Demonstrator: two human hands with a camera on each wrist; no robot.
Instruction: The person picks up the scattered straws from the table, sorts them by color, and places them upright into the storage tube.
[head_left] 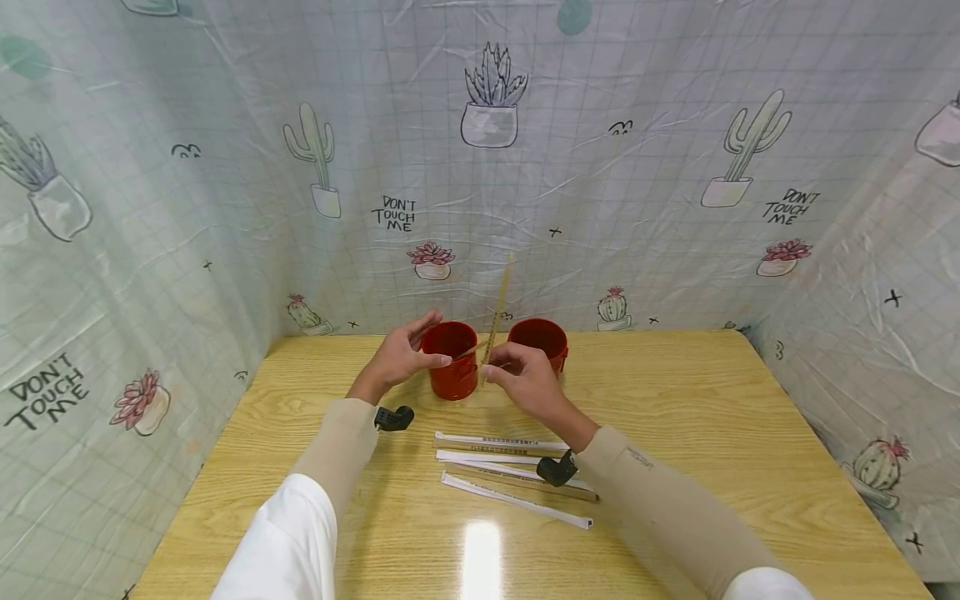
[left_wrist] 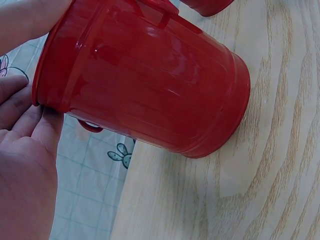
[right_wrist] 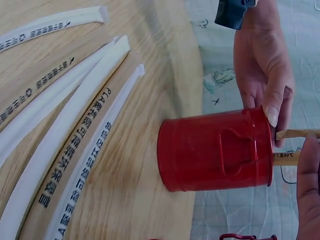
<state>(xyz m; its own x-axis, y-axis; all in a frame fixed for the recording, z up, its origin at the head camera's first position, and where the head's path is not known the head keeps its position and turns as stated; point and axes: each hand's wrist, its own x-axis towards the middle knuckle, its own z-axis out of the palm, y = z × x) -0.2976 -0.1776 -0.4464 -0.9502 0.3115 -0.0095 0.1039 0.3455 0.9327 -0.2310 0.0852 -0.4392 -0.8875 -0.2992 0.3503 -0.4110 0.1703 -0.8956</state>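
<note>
My left hand (head_left: pixel 399 357) holds the rim of the left red bucket (head_left: pixel 453 382), thumb at the near side and fingers round the far side. In the left wrist view, its fingers lie against the rim of the same bucket (left_wrist: pixel 150 75). My right hand (head_left: pixel 528 379) pinches a slim brown paper-wrapped straw (head_left: pixel 501 300) that stands nearly upright between the two buckets. From the right fingers (right_wrist: pixel 307 175), a printed brown strip (right_wrist: pixel 285 159) reaches to the left bucket's mouth, with a second brown tip (right_wrist: pixel 292 134) beside it.
A second red bucket (head_left: pixel 542 335) stands just behind my right hand. Several long straws in white and brown paper sleeves (head_left: pixel 510 500) lie on the wooden table (head_left: pixel 675 400) below my hands. A printed cloth (head_left: pixel 555 183) hangs behind the table and at its sides.
</note>
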